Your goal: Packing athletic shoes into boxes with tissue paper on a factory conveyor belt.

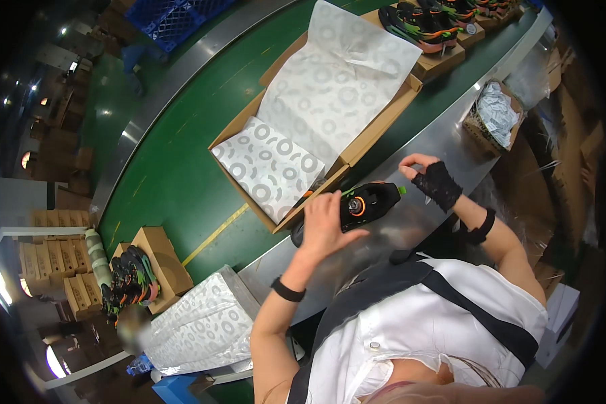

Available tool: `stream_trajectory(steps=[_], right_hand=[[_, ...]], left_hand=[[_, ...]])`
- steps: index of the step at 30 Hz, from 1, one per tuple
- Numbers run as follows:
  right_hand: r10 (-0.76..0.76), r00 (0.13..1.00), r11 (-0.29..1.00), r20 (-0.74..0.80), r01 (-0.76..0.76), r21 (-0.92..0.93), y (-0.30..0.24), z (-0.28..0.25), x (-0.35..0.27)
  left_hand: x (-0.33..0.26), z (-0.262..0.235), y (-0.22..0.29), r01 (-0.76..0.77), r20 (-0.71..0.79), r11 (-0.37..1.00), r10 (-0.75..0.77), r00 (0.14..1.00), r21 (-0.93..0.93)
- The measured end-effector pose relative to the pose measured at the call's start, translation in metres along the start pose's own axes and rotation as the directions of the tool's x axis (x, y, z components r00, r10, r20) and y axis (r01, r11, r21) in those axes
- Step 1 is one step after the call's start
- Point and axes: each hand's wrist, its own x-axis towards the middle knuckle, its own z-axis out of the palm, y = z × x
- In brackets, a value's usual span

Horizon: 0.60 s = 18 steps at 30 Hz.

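A black shoe with orange and green trim lies on the steel table edge in front of me. My left hand lies over its toe end, fingers stretched out and thumb spread to the side. Beyond the heel, apart from the shoe, my right hand is raised in a black fingerless glove. Its fingers curl toward the thumb; anything between them is too small to make out. Just past the shoe stands an open cardboard box, lined with white ring-patterned paper that spreads over its far side.
The box sits on a green conveyor belt. More shoes in boxes stand far right, others at left. A carton of crumpled white paper pieces is at right. A stack of patterned paper lies near left.
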Motion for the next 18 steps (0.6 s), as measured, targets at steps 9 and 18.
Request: stream_trajectory(steps=[9,18], right_hand=[[-0.187,0.954,0.981,0.233,0.192,0.001,0.031,0.021,-0.013],[0.102,0.994,0.976,0.027,-0.105,0.19,-0.01,-0.022,0.009]], left_hand=[[-0.007,0.037,0.004,0.146,0.041,0.983,-0.151,0.988,0.116],[-0.034,-0.034,-0.019,0.352,0.05,0.418,-0.583,0.811,-0.838]])
